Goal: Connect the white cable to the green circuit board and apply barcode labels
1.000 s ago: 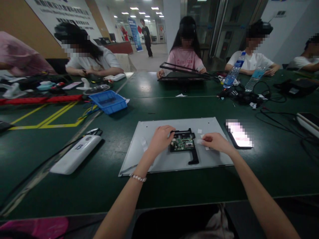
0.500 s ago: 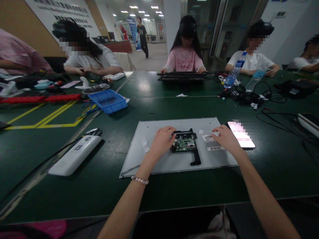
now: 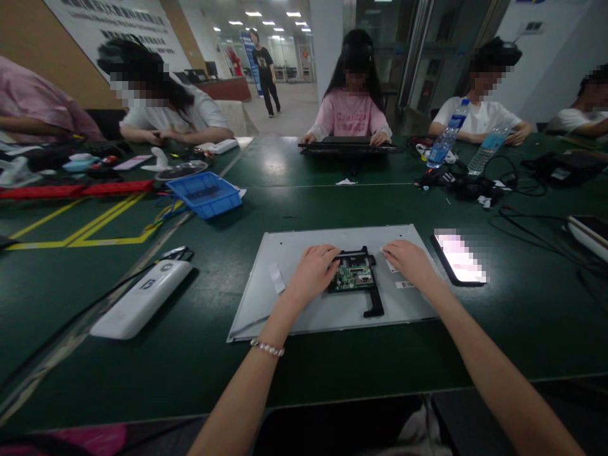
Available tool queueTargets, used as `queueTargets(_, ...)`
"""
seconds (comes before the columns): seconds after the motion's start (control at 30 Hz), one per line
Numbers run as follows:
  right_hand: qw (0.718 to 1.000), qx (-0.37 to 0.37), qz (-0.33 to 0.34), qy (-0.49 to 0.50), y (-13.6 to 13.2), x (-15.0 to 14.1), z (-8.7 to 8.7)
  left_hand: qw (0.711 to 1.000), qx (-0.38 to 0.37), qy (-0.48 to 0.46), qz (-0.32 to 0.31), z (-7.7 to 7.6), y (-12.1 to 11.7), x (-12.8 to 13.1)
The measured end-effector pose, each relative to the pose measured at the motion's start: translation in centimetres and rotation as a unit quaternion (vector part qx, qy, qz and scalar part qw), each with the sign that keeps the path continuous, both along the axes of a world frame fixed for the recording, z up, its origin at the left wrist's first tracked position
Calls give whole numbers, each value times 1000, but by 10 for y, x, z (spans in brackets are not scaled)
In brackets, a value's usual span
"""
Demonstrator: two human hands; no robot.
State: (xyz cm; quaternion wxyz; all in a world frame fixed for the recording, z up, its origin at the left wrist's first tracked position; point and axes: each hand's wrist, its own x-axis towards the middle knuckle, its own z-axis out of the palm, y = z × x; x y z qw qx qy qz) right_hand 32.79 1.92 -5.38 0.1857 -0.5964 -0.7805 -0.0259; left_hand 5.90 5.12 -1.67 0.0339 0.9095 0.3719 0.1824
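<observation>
On the grey panel [image 3: 308, 318], the left hand [image 3: 314, 272] touches a black frame [image 3: 373, 300].

Dim overall; ceiling lights [image 3: 254, 13] glow beyond the far edge of the green surface [image 3: 190, 367], which throws back pale glare there. The smartphone [image 3: 456, 258] by the right edge of the gray panel [image 3: 327, 313] looks washed out, partly pixelated. Wide-angle distortion stretches the sides; wall lettering [image 3: 135, 28] is soft.

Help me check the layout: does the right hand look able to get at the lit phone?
Likely yes: the phone lies just to the right of the right hand, and only the edge of the flat panel and some tabletop show between them.
</observation>
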Motion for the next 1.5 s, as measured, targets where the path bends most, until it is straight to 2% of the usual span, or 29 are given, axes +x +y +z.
queueTargets(0.3,1000,13,-19,21,-6,2,2,999,-27,-2,-28,1,1,-1)
queueTargets(0.67,999,21,-18,40,-14,3,2,989,-100,-3,-109,7,-5,-3)
queueTargets(0.97,999,5,-6,47,-22,-2,9,987,-106,11,-121,5,-4,-2)
queueTargets(1.5,999,-8,-15,50,-24,-2,10,987,-102,5,-120,10,-7,0)
